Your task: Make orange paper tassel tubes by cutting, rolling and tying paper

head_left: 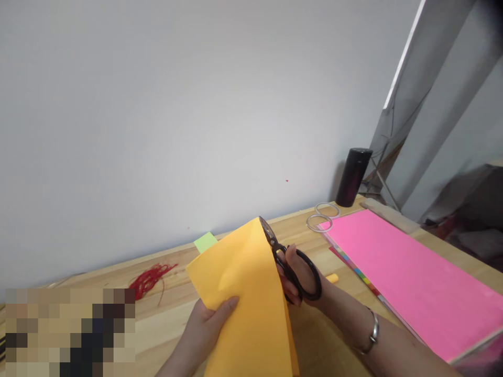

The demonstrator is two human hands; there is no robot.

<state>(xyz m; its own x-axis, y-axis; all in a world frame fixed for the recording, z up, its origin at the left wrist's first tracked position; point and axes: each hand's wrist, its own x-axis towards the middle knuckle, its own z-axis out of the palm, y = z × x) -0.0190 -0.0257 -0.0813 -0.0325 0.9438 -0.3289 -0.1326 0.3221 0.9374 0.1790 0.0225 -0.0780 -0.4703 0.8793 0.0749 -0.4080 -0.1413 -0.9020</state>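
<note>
The wooden bench point(165, 319) ran across the bottom of the frame. A big pink sheet point(412, 277) lay flat on it at the lower right.

The orange paper point(243, 293) was in the lower middle, held up off the bench. It was folded and looked floppy. The left hand point(208, 324) pinched its lower left side, with the thumb on the front and the fingers behind. That was the only grip on it, so the paper could bend or slide, and then a cut might go crooked.

The right hand point(304, 285) was closed around the loops of the black scissors point(286, 264). The blades ran up the right edge of the paper, nearly together, with the tip at the top corner. If the paper slipped out from between them, they might bite nothing or tear the edge. The left thumb was well away from the blades, so it looked safe as long as it did not creep closer.

Some red thread point(151, 277) lay at the lower left, and a small orange scrap point(332, 278) lay just right of the scissors.
</note>
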